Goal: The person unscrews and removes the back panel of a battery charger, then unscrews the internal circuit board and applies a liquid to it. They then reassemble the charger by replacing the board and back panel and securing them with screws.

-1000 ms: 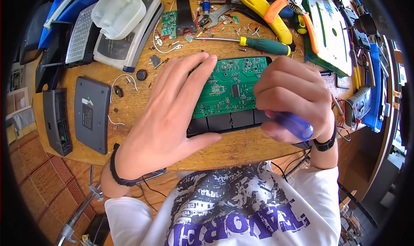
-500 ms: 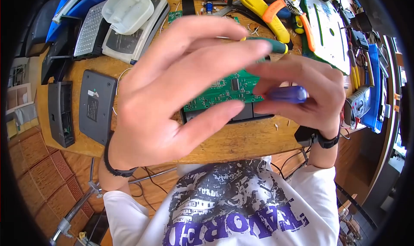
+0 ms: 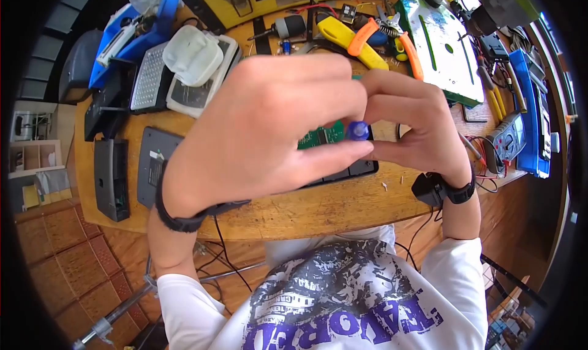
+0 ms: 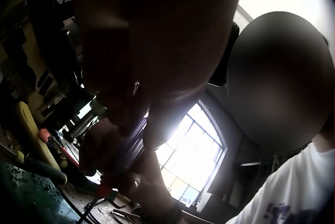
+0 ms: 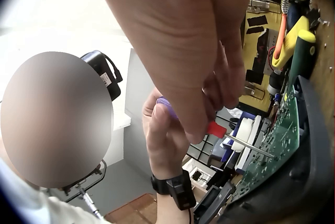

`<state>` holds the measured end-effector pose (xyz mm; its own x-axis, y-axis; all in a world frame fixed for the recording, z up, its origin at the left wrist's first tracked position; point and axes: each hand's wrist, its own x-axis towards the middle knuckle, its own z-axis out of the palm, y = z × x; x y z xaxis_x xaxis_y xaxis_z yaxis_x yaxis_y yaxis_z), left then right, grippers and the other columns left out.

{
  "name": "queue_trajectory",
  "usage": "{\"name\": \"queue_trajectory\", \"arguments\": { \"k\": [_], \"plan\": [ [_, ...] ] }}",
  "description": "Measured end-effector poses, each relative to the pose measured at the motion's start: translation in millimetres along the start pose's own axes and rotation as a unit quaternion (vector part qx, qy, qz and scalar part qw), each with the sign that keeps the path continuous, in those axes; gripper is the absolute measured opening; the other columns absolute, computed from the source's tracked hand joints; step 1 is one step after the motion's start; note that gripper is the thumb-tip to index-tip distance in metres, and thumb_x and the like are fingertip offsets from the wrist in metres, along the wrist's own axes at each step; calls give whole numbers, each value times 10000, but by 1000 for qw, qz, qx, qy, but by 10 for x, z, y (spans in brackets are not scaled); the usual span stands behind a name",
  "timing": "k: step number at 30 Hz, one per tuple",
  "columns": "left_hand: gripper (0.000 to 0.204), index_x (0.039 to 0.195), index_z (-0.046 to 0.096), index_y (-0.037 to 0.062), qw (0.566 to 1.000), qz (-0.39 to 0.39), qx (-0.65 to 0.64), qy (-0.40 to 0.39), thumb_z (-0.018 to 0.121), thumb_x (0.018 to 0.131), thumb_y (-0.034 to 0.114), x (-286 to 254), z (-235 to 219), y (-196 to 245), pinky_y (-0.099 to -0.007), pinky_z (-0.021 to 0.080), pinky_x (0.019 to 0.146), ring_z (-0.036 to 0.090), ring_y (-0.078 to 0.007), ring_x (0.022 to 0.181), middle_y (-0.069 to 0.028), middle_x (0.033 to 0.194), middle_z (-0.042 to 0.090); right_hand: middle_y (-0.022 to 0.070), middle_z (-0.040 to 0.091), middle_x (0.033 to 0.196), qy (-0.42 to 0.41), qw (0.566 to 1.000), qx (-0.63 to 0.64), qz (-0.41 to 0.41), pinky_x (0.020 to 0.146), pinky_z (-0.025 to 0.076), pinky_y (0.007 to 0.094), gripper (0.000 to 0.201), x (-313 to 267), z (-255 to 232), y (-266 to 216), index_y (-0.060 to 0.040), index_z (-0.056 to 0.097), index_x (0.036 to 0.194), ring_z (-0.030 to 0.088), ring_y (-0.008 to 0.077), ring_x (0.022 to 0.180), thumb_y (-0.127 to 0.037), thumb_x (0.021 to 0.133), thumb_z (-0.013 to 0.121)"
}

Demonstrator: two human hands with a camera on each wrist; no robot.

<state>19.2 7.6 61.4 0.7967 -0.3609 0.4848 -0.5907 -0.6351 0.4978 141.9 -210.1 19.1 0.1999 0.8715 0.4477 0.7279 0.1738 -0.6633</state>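
A screwdriver (image 3: 358, 131) with a clear purple-blue handle stands over a green circuit board (image 3: 324, 135). In the right wrist view its red collar (image 5: 216, 129) and thin metal shaft (image 5: 248, 146) show, the tip right at the board. My right hand (image 3: 416, 120) holds the handle from the right. The left hand (image 3: 263, 129) reaches across, thumb and fingers pinching the handle's upper end. Under the board lies a dark plastic housing (image 3: 343, 173), largely covered by the left hand in the head view. The left wrist view is dark; the purple handle (image 4: 133, 143) shows between the hands.
A grey cover panel (image 3: 151, 157) and a black casing (image 3: 111, 181) lie at left. Behind the work are a yellow-handled tool (image 3: 334, 32) and orange-handled pliers (image 3: 362, 38). A multimeter (image 3: 507, 143) stands at right, near a white-green panel (image 3: 444, 49).
My left hand has lifted off the board, moved right and closed on the screwdriver's handle. The right hand's grip has loosened and shifted, and the handle now points up toward the head camera.
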Motion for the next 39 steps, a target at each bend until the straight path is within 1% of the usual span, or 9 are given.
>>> {"name": "queue_trajectory", "arguments": {
  "k": [5,11,16,23,26,29,32,34,39],
  "plan": [
    [307,1019,808,7,997,-13,-72,15,930,738,19,-61,-3,73,-305,562,676,723,-237,815,-112,966,740,100,713,1089,-11,999,48,1,834,586,387,247,-2,23,-15,-29,759,1009,724,312,954,-53,804,895],
    [309,1013,823,7,993,-31,-113,26,969,747,67,-183,40,-20,-295,573,647,726,-220,767,-103,906,753,94,725,1078,-43,997,67,6,826,588,392,245,11,81,24,-26,765,1027,728,317,939,-52,819,893],
    [344,1069,819,8,985,12,-136,107,962,762,67,-129,284,-19,-325,583,724,733,-215,789,-118,983,795,112,733,1067,-56,995,76,19,814,584,391,268,-12,-7,61,-4,758,1012,727,327,922,-72,806,915],
    [335,1110,820,20,984,-24,-155,82,942,801,60,-203,309,-103,-333,583,756,746,-236,867,-116,988,811,127,737,1074,-50,996,66,23,816,587,394,293,-8,17,93,4,759,1028,727,347,921,-98,808,924],
    [318,1120,814,4,988,21,-128,88,924,824,43,-167,285,-90,-323,575,741,748,-232,865,-115,984,820,128,738,1074,-52,995,77,27,823,592,391,297,-24,15,78,-2,760,1034,731,356,927,-110,810,923],
    [313,1106,808,-8,974,-31,-204,90,926,820,35,-151,295,-33,-323,560,748,754,-221,837,-114,975,826,127,739,1077,-61,994,86,29,831,593,391,303,-31,1,59,-6,759,1041,734,360,938,-111,807,920],
    [312,1110,803,-14,985,41,-155,65,919,822,18,-188,312,-135,-332,557,782,772,-230,863,-117,981,827,126,741,1084,-51,996,75,21,840,591,398,305,-21,17,62,-3,757,1054,735,359,954,-97,808,911],
    [287,1125,804,-11,984,-23,-152,86,881,849,4,-229,333,-113,-341,558,823,780,-246,893,-122,990,828,126,742,1088,-40,997,66,19,844,590,402,304,-11,26,88,0,757,1061,734,358,962,-86,810,905],
    [259,1136,797,-33,983,-8,-162,88,815,880,3,-210,301,-123,-336,559,824,781,-240,883,-134,991,830,139,743,1099,-32,997,68,8,857,587,411,342,-26,52,117,-5,758,1108,730,363,977,-104,815,904]
  ]
}}
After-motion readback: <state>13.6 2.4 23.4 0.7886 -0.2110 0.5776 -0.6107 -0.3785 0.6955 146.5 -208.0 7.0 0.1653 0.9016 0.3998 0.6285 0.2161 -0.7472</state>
